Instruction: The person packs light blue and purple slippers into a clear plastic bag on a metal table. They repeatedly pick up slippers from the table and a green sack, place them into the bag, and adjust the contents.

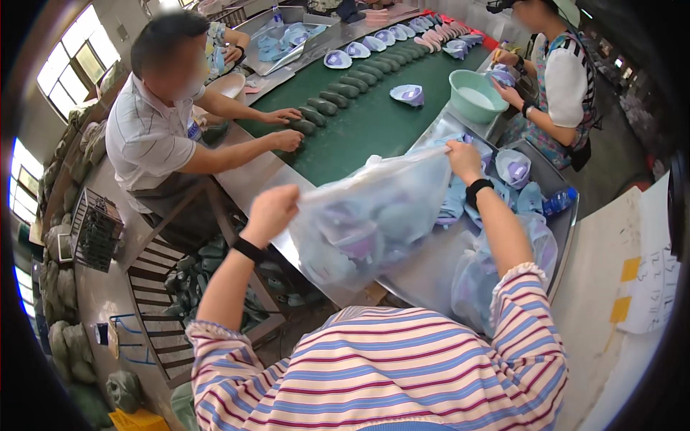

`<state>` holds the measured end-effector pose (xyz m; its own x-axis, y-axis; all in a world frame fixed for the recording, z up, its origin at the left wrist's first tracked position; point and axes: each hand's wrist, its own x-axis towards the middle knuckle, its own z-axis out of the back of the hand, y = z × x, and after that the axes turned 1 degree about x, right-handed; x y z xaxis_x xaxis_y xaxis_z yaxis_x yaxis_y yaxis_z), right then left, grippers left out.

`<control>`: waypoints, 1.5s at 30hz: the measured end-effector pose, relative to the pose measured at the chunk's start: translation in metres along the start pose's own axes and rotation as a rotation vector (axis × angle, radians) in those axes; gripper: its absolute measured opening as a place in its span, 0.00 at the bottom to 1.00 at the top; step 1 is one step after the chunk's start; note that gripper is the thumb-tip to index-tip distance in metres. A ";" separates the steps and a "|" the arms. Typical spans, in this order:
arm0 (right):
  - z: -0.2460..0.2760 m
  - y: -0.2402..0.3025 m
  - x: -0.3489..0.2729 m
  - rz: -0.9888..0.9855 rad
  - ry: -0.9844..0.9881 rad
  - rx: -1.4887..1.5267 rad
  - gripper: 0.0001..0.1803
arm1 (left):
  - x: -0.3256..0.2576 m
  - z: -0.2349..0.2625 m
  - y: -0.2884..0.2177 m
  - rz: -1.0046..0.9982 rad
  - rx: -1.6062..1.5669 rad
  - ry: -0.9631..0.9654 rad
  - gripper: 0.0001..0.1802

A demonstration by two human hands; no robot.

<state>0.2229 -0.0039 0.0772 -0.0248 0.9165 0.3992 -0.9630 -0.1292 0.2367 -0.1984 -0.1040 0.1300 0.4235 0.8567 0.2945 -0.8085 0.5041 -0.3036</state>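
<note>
Left hand (pixel 269 208) and right hand (pixel 463 159) each pinched shut on a top corner of the clear plastic bag (pixel 366 223), stretched above the near edge of the metal table (pixel 424 269). Probably soft, slippery, light; best gripped at the rim.

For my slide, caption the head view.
Both hands, left hand and right hand, hold up a clear plastic bag of purple shoe parts beside a green conveyor belt.

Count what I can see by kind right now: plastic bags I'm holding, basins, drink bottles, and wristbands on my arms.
Clear plastic bag, held up by left hand and right hand: 1
Green basin: 1
Blue drink bottle: 1
Black wristbands, left wrist and right wrist: 2
Total: 5
</note>
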 end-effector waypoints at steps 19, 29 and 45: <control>-0.040 0.110 -0.075 0.867 0.396 -0.192 0.06 | -0.052 -0.085 -0.045 -0.173 0.270 0.412 0.10; 0.011 -0.051 -0.011 0.011 0.273 0.568 0.29 | -0.108 0.023 0.002 -0.068 0.342 0.037 0.18; -0.033 0.055 -0.105 0.443 0.736 0.099 0.42 | -0.178 -0.099 -0.053 -0.393 0.215 0.456 0.08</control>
<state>0.1634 -0.0945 0.0196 -0.5927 0.7817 -0.1940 -0.7966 -0.5335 0.2843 -0.1909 -0.2723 0.0042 0.7980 0.5970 -0.0823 -0.6015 0.7974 -0.0484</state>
